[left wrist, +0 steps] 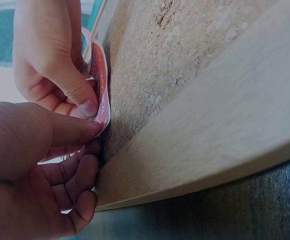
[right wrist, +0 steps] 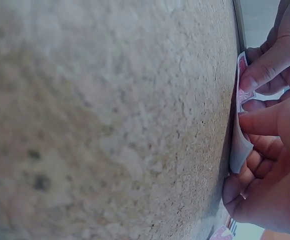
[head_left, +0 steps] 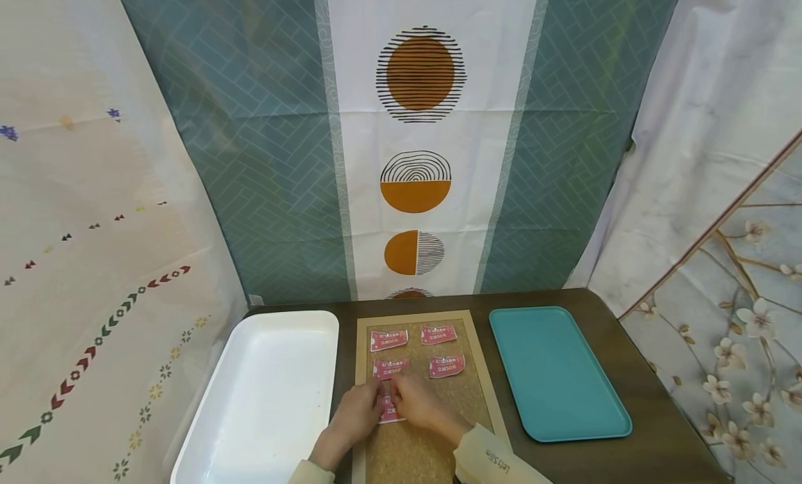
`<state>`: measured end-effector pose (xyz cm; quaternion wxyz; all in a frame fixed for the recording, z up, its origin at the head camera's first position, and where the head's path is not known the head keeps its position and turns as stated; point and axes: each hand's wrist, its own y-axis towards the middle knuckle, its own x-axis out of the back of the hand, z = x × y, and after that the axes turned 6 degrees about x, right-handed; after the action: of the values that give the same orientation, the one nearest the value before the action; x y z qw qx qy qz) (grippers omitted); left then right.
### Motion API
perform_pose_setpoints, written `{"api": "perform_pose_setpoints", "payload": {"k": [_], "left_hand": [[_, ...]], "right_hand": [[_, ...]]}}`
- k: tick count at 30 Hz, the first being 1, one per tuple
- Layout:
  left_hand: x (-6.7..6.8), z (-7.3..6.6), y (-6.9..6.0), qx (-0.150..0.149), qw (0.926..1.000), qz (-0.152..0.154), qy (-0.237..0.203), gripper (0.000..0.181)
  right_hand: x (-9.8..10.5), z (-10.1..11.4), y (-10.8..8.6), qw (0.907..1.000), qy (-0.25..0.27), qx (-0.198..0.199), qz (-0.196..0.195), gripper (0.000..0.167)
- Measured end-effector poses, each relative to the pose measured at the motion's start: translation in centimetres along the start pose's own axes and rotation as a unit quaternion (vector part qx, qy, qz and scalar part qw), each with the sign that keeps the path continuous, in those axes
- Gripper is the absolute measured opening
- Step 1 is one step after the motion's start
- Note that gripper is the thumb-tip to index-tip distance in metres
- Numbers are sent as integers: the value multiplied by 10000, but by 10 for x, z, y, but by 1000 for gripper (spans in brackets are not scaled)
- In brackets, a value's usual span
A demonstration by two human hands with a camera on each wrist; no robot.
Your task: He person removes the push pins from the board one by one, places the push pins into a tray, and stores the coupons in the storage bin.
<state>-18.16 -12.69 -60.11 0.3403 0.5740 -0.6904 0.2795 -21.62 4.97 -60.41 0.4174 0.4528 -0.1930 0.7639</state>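
A pink-and-white printed coupon (head_left: 391,411) lies low on the framed cork board (head_left: 432,442), partly covered by both hands. My left hand (head_left: 360,409) pinches its left part with thumb and fingertips. Close beside it, my right hand (head_left: 416,399) pinches the same coupon with bent fingers. In the right wrist view the coupon (right wrist: 241,150) curls up off the cork, its pale back showing. The left wrist view has both thumbs on the printed face of the coupon (left wrist: 102,82). Fingertips behind it are partly hidden.
Several similar coupons (head_left: 438,334) sit in two columns higher on the board. A white tray (head_left: 269,386) stands left of the board, a teal tray (head_left: 557,372) to its right. All rest on a dark wooden table (head_left: 651,439), with patterned cloths (head_left: 276,157) hanging around.
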Motion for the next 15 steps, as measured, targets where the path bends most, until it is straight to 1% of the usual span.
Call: {"api": "perform_pose_setpoints", "payload": {"k": [5,7,10,12,15], "left_hand": [[0,0,-1,-35,10000,8,-21,7],[0,0,-1,-34,10000,10,-7,8],[0,1,-1,-35,10000,-23,9,8],[0,1,0,-48,10000,-62,32,8],[-1,1,0,-59,9999,-86,55,8]], "right_hand": [[0,0,-2,9999,-109,85,-32,14],[0,1,-2,9999,-101,72,36,15],[2,3,-2,9999,44,53,152,17],[3,4,-1,9995,227,3,214,18],[5,5,-1,9988,463,25,184,17]]}}
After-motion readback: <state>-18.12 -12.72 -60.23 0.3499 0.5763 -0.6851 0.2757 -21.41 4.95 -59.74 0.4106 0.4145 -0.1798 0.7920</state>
